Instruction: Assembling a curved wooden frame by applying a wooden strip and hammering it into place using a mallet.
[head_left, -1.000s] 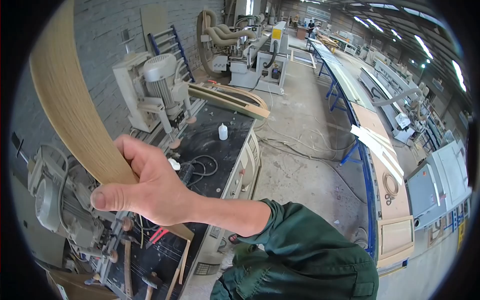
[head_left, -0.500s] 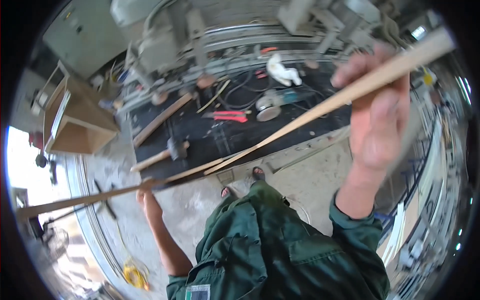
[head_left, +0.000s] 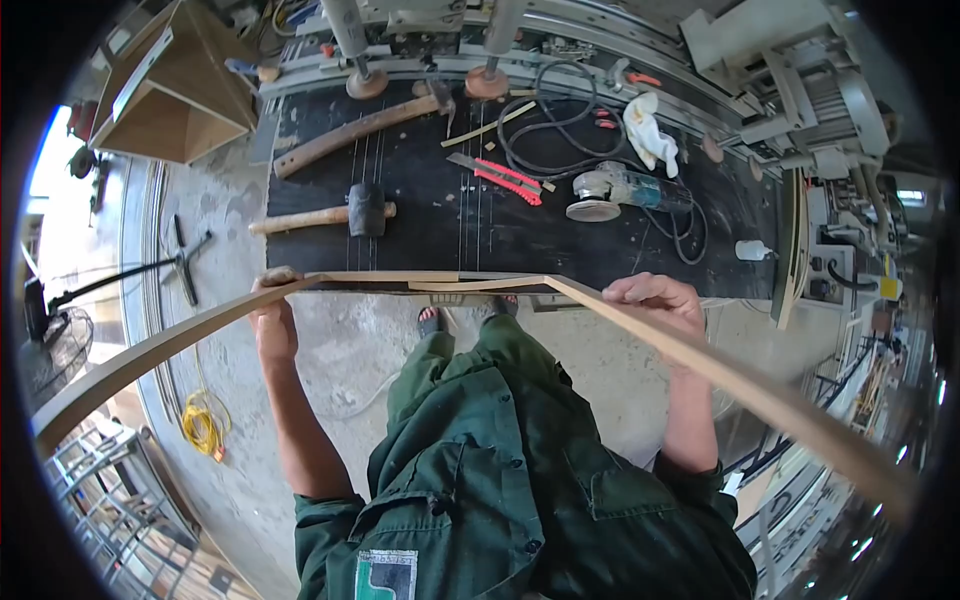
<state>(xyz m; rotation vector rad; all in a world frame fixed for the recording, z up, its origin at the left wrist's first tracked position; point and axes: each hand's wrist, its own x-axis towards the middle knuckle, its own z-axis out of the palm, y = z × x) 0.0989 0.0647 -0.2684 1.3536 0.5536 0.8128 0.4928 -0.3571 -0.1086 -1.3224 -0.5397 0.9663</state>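
Two long, narrow wooden strips meet end to end in front of me, overlapping near the bench's front edge. My left hand point(head_left: 274, 302) is closed around the left wooden strip point(head_left: 215, 318), which runs out to the lower left. The right wooden strip point(head_left: 760, 392) passes in front of my right hand point(head_left: 660, 305), whose curled fingers grip it; part of that hand is hidden behind the wood. Beyond the strips, a black-topped bench point(head_left: 420, 235) carries a rubber mallet point(head_left: 367, 209), a hammer point(head_left: 350, 138) and a red utility knife point(head_left: 507, 182).
Farther right on the bench lie a corded disc power tool point(head_left: 622, 190), a white cloth point(head_left: 648, 130) and a small white bottle point(head_left: 752, 250). Clamping machinery point(head_left: 815, 95) borders the back. An open wooden box point(head_left: 190, 95) stands far left, above a yellow cable coil point(head_left: 205, 425).
My right hand has come down and inward from high on the right, lowering its strip's outer end. The strips now overlap more levelly. My view has shifted, showing more of the bench's right side.
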